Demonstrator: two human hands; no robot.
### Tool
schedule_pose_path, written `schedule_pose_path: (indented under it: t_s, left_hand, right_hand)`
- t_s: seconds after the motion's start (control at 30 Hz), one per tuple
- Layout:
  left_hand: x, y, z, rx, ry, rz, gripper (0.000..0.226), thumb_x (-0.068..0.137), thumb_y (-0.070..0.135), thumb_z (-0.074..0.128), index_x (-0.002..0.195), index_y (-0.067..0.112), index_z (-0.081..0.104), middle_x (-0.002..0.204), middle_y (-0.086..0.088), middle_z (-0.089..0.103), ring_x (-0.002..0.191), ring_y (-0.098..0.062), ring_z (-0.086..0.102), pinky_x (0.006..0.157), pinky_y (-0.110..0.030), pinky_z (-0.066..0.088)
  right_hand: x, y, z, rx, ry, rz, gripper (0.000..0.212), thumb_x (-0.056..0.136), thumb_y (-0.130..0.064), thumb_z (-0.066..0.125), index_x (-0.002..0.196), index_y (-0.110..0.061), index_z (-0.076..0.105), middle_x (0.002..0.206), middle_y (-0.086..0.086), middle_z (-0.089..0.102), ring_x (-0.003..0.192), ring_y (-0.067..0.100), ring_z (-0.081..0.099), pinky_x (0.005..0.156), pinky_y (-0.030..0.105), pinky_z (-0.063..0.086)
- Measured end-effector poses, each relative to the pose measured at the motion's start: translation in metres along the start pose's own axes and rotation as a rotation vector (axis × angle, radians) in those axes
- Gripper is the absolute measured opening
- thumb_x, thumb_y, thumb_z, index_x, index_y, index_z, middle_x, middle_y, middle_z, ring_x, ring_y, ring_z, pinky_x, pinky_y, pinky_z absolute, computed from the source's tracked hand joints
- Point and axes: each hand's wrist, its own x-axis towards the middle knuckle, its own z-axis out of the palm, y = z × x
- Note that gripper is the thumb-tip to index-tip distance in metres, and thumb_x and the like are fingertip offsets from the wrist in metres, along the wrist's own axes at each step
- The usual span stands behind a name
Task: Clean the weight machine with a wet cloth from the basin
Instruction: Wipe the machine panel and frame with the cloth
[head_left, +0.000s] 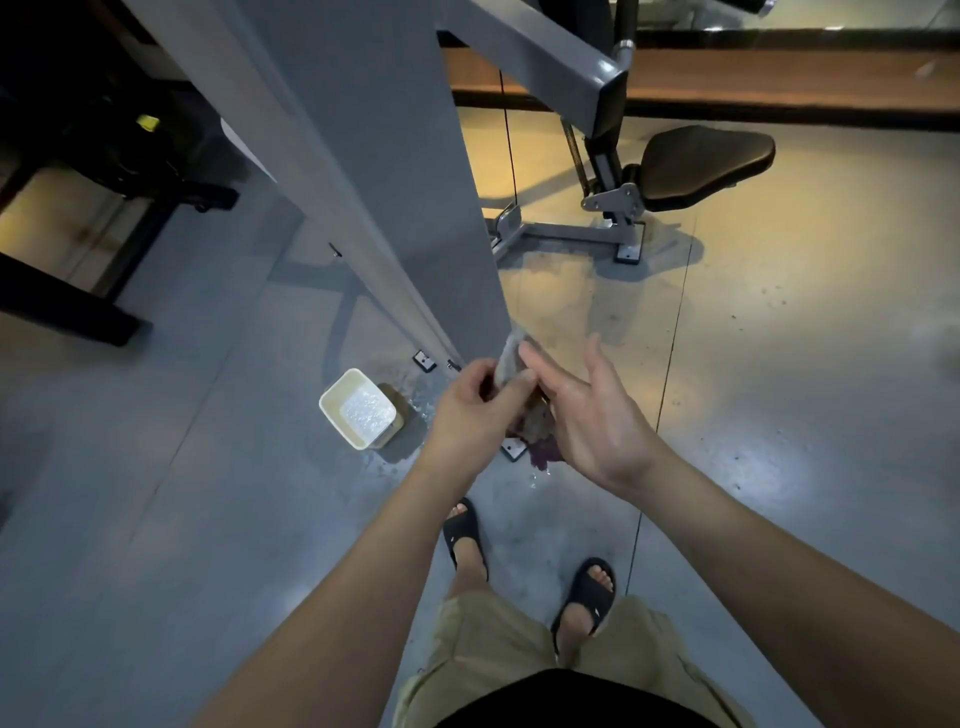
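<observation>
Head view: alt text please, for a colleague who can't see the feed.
The left hand pinches a grey cloth, the right hand open against it, in front of the weight machine's grey column. A cream basin of water sits on the floor to the left; the black seat is far right.

Both arms reach forward and down, bare to the elbow, and converge in front of the body. The left forearm (363, 571) runs up from the lower left, the right forearm (753, 545) from the lower right. The left hand (467, 410) has its back to the camera, its fingers (483, 374) curled, and pinches the cloth (511, 358) against the thumb. The right hand (592, 415) lies just beside it with the palm turned inward (wrist bent a little). Its fingers (540, 369) are nearly straight and lie against the cloth, with the thumb (595, 358) raised apart from them.
</observation>
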Motion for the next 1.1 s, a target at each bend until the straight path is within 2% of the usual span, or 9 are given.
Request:
schedule_pose_path:
  t_s: [0.03, 0.17, 0.37, 0.6, 0.67, 0.77, 0.87, 1.0, 1.1]
  left_hand:
    - [0.000, 0.002, -0.002, -0.042, 0.058, -0.012, 0.021, 0.095, 0.027, 0.070, 0.101, 0.008, 0.066, 0.086, -0.013, 0.072, 0.076, -0.031, 0.069, 0.079, -0.050, 0.058]
    - [0.001, 0.007, -0.020, -0.397, 0.000, -0.117, 0.034, 0.092, 0.010, 0.060, 0.118, -0.011, 0.058, 0.105, -0.025, 0.067, 0.098, -0.036, 0.065, 0.093, -0.056, 0.053]
    - [0.006, 0.011, -0.035, -0.259, -0.004, -0.080, 0.011, 0.102, 0.012, 0.061, 0.111, 0.007, 0.065, 0.100, -0.016, 0.071, 0.089, -0.031, 0.068, 0.069, -0.036, 0.058]
    - [0.011, 0.008, -0.047, 0.325, -0.158, 0.166, 0.056, 0.092, 0.011, 0.065, 0.130, 0.050, 0.053, 0.111, 0.002, 0.070, 0.094, -0.027, 0.069, 0.088, -0.049, 0.058]
    - [0.014, 0.012, -0.047, 0.578, -0.148, 0.187, 0.054, 0.087, 0.012, 0.068, 0.128, 0.047, 0.057, 0.119, 0.015, 0.067, 0.095, -0.003, 0.067, 0.089, -0.025, 0.056]
    - [0.019, 0.022, -0.049, 0.853, -0.135, 0.239, 0.050, 0.086, 0.011, 0.068, 0.132, 0.031, 0.063, 0.118, 0.013, 0.060, 0.086, -0.001, 0.057, 0.073, 0.002, 0.038]
    - [0.025, 0.027, -0.055, 0.923, -0.199, 0.288, 0.031, 0.083, 0.017, 0.068, 0.112, 0.026, 0.069, 0.104, 0.011, 0.055, 0.085, -0.007, 0.054, 0.073, -0.006, 0.040]
    - [0.028, 0.030, -0.061, 0.721, -0.146, 0.214, 0.010, 0.079, 0.019, 0.063, 0.080, 0.024, 0.072, 0.097, 0.005, 0.062, 0.085, -0.012, 0.062, 0.074, -0.031, 0.053]
    - [0.028, 0.029, -0.068, 0.548, -0.161, 0.126, 0.016, 0.088, 0.029, 0.063, 0.082, 0.018, 0.073, 0.095, -0.001, 0.067, 0.088, -0.014, 0.065, 0.080, -0.034, 0.053]
  right_hand:
    - [-0.001, -0.003, 0.000, 0.032, 0.020, -0.028, 0.068, 0.100, -0.071, 0.014, 0.148, -0.035, 0.045, 0.145, 0.003, 0.059, 0.101, 0.017, 0.066, 0.076, 0.027, 0.048]
    - [0.006, -0.004, -0.017, -0.190, 0.213, -0.118, 0.027, 0.105, -0.042, 0.054, 0.132, -0.041, 0.055, 0.130, -0.017, 0.066, 0.125, 0.008, 0.061, 0.106, 0.029, 0.048]
    - [0.015, -0.006, -0.018, -0.233, 0.281, -0.147, 0.010, 0.097, -0.010, 0.068, 0.089, -0.016, 0.066, 0.085, 0.001, 0.070, 0.084, 0.016, 0.066, 0.087, 0.038, 0.056]
    - [0.026, -0.005, -0.014, -0.119, 0.386, -0.195, 0.023, 0.103, -0.008, 0.058, 0.116, -0.027, 0.055, 0.093, 0.008, 0.069, 0.080, 0.023, 0.066, 0.074, 0.042, 0.057]
    - [0.031, -0.004, -0.016, -0.178, 0.395, -0.196, 0.020, 0.104, -0.008, 0.056, 0.111, -0.024, 0.063, 0.094, 0.006, 0.069, 0.086, 0.025, 0.065, 0.074, 0.040, 0.055]
    - [0.037, 0.000, -0.018, -0.271, 0.387, -0.160, 0.021, 0.105, -0.009, 0.054, 0.104, -0.022, 0.070, 0.095, 0.009, 0.062, 0.088, 0.027, 0.061, 0.080, 0.047, 0.053]
    - [0.040, 0.005, -0.023, -0.333, 0.383, -0.162, 0.020, 0.106, -0.014, 0.054, 0.108, -0.021, 0.073, 0.105, 0.008, 0.068, 0.100, 0.026, 0.067, 0.097, 0.048, 0.054]
    - [0.032, 0.003, -0.022, -0.567, 0.194, -0.202, 0.020, 0.098, -0.043, 0.065, 0.109, -0.028, 0.073, 0.111, -0.015, 0.067, 0.107, 0.001, 0.062, 0.089, 0.016, 0.047]
    - [0.033, 0.003, -0.024, -0.626, 0.145, -0.240, 0.033, 0.080, -0.052, 0.075, 0.090, -0.021, 0.068, 0.103, -0.002, 0.061, 0.096, 0.012, 0.060, 0.086, 0.024, 0.046]
